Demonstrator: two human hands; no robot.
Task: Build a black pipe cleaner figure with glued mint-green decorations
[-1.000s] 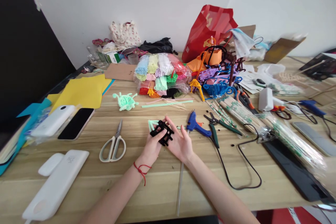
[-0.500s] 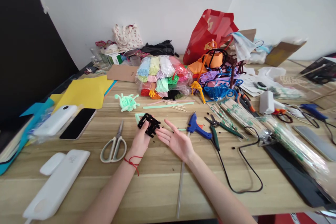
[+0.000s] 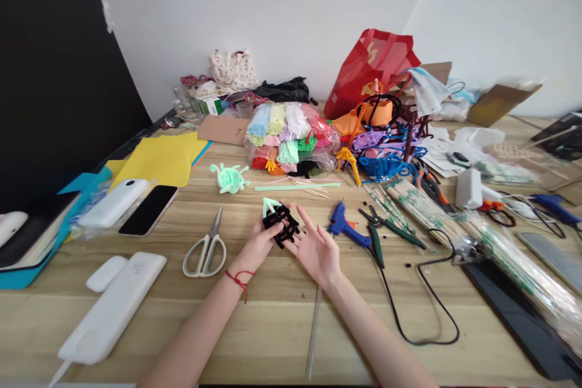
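Note:
My left hand (image 3: 257, 247), with a red string round its wrist, grips a black pipe-cleaner lattice (image 3: 280, 223) that has mint-green pipe-cleaner ends (image 3: 269, 205) sticking out at its top left. My right hand (image 3: 314, 248) lies next to it, palm up with the fingers stretched out, and its fingertips touch the lattice's right side. Both hands hover just above the wooden table (image 3: 282, 321). White-handled scissors (image 3: 207, 248) lie to the left of my left hand. A blue glue gun (image 3: 344, 225) lies to the right of my right hand.
A clear glue stick (image 3: 313, 333) lies under my right wrist. A black cord (image 3: 409, 309), green pliers (image 3: 377, 236) and bagged skewers (image 3: 454, 218) sit at right. A phone (image 3: 148, 210), white cases (image 3: 113, 306), yellow paper (image 3: 159, 160) are at left. Bagged pipe cleaners (image 3: 291, 136) and a red bag (image 3: 373, 63) stand behind.
My left hand carried the lattice left and away from the right hand, then brought it back against the right fingertips. The view shifted slightly to the left.

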